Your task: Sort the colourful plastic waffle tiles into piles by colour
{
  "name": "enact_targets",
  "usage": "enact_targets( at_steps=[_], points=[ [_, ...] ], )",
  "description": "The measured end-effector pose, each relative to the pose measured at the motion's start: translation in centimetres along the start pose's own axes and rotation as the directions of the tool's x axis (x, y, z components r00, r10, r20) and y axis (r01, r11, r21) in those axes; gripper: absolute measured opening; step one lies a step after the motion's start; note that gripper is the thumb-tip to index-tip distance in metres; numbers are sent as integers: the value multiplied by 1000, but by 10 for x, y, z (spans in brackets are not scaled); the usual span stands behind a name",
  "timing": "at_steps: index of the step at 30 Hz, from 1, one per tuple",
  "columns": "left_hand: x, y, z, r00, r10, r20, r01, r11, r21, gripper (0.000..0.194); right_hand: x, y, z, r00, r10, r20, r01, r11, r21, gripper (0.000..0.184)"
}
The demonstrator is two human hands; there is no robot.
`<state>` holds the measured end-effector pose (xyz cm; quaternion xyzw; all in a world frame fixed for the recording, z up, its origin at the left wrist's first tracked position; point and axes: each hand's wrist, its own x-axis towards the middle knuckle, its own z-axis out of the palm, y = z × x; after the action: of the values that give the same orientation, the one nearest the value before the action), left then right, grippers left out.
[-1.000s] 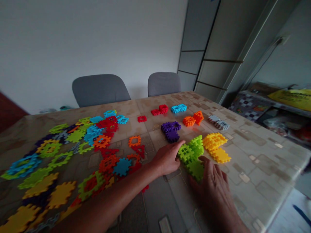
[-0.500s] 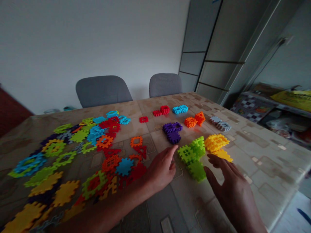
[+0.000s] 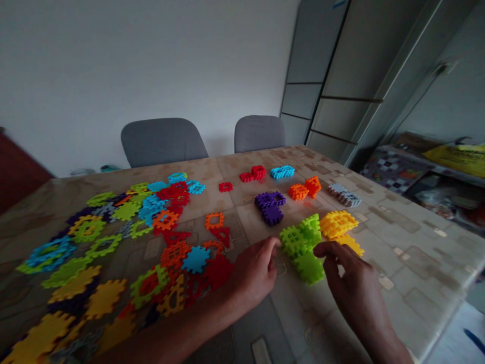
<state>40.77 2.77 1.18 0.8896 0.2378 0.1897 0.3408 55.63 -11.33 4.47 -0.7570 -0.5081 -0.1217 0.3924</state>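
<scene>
Flanking the green pile [image 3: 306, 253]: two bare hands, the left hand [image 3: 256, 269] on one side, the right hand [image 3: 356, 283] on the other.
Left grip: spread, forefinger stretched toward the pile's edge and apart from the bent fingers below; whether its tip touches, I cannot tell.
Right grip: fingers bent, forefinger and thumb curving toward each other beside the pile; whether the two tips press together, I cannot tell.
Green pile: one, in three parts, lying on the tabletop [image 3: 413, 237] between the hands; two parts at the back, one solid-faced part in front.
Sorted piles: seven in all, counting the green one; one yellow pile [image 3: 339, 225] just to its right, one purple pile [image 3: 272, 215] behind it, and farther back one orange pile [image 3: 298, 192], one grey pile [image 3: 344, 195], one blue pile [image 3: 283, 173] and one red pile [image 3: 258, 173].
Loose square: one red square [image 3: 226, 190], alone near the far edge.
Mixed heap: one colourful heap [image 3: 106, 299] spread over the left side, its overlapping pieces too many to count.
Chairs: two, a wider chair [image 3: 162, 141] and a narrower chair [image 3: 259, 132], both grey, beyond the far edge.
</scene>
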Motion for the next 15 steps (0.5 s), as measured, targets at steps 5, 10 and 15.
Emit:
enact_targets(
  at_steps=[5, 10, 15],
  points=[
    [2, -1, -6, 997, 24, -68, -25, 1000, -13, 57, 3, -2, 3, 1000, -13, -15, 13, 999, 38, 24],
    [20, 2, 0, 997, 73, -18, -74, 995, -65, 70, 1, 1, 3, 998, 40, -39, -37, 996, 80, 23],
    [36, 10, 5, 997, 73, 9, -72, 995, -74, 72, -2, 9, 2, 994, 70, -89, -62, 994, 90, 22]
  ],
)
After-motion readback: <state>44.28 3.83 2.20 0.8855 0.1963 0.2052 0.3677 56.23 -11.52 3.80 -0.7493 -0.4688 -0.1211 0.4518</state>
